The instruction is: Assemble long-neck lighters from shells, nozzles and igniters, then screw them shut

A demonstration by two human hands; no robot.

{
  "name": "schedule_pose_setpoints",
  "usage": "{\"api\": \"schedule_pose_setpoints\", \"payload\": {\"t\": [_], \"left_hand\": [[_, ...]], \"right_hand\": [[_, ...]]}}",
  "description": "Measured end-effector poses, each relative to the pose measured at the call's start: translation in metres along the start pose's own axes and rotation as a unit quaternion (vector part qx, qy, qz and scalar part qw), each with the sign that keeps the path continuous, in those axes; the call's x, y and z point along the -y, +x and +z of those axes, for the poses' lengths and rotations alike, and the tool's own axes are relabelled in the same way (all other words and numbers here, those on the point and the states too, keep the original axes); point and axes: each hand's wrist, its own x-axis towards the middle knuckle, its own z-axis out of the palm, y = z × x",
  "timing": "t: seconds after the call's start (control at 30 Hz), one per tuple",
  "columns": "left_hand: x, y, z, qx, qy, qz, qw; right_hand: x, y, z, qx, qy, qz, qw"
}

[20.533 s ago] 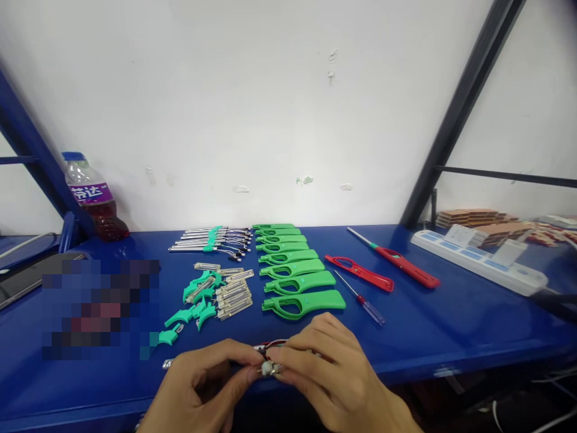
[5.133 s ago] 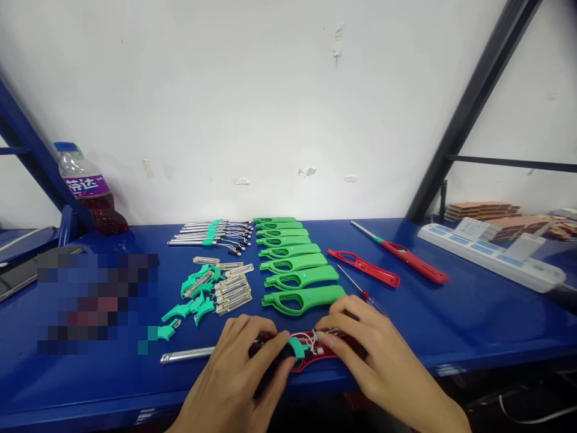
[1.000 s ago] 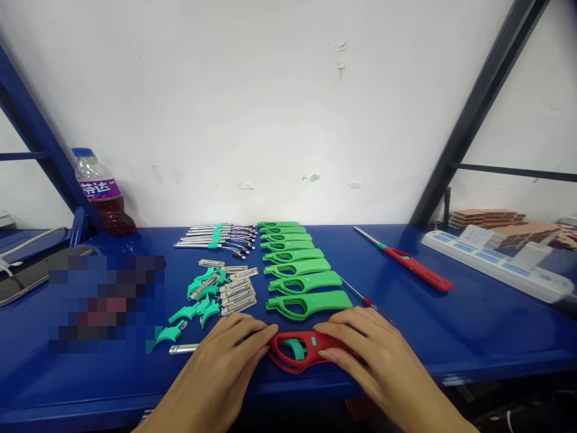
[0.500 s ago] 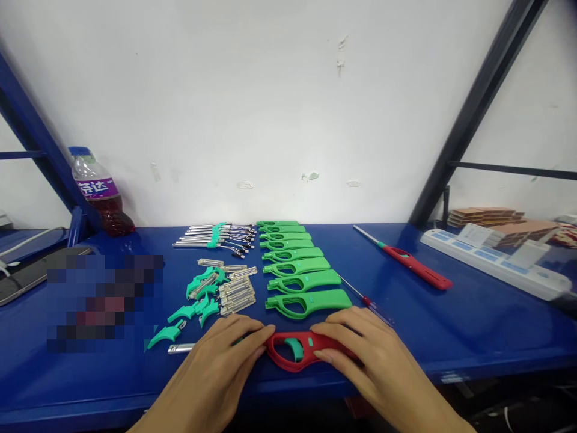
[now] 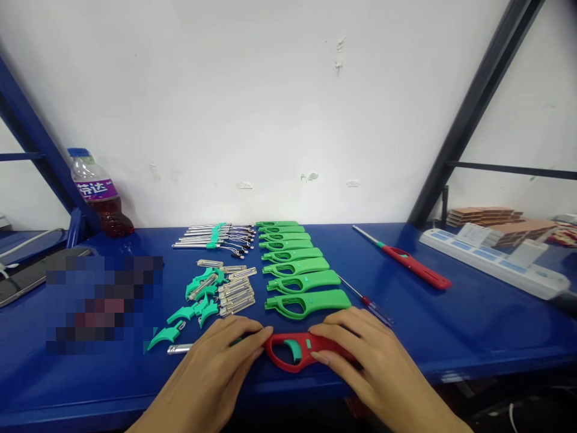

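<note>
A red gas lighter (image 5: 288,353) with a green trigger lies across the table's front edge between my hands. My left hand (image 5: 220,355) is closed on its nozzle end, and the metal tube (image 5: 179,349) sticks out to the left. At the other end my right hand (image 5: 360,346) grips the red handle, thumb in front and fingers on top. Just beyond lies a column of green lighter shells (image 5: 311,302). To their left are green triggers (image 5: 169,334), clear fuel tanks (image 5: 237,291) and metal tubes with wires (image 5: 202,244).
A screwdriver (image 5: 369,305) and another red lighter (image 5: 410,264) lie to the right on the blue table (image 5: 451,331). Farther right is a white power strip (image 5: 491,261). A drink bottle (image 5: 100,195) stands at the back left, near a phone (image 5: 27,279). A blurred patch covers something at left.
</note>
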Motion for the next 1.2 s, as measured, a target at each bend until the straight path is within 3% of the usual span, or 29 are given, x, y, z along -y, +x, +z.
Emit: {"api": "schedule_pose_setpoints", "payload": {"t": [0.47,0.7,1.2], "left_hand": [[-0.0001,-0.0038,0.0017,0.021,-0.022,-0.021,0.999],[-0.0015,-0.0037,0.0004,0.027,-0.019,-0.027,0.999],[-0.0055,-0.0042,0.0012,0.061,0.034,0.010,0.998]], "right_hand": [[0.0022,-0.0003,0.0015,-0.002,0.002,-0.004,1.000],[0.0074,0.0026,-0.0014,0.034,0.016,0.009,0.999],[0.0078,0.0073,-0.0074,0.069,-0.014,0.002,0.998]]}}
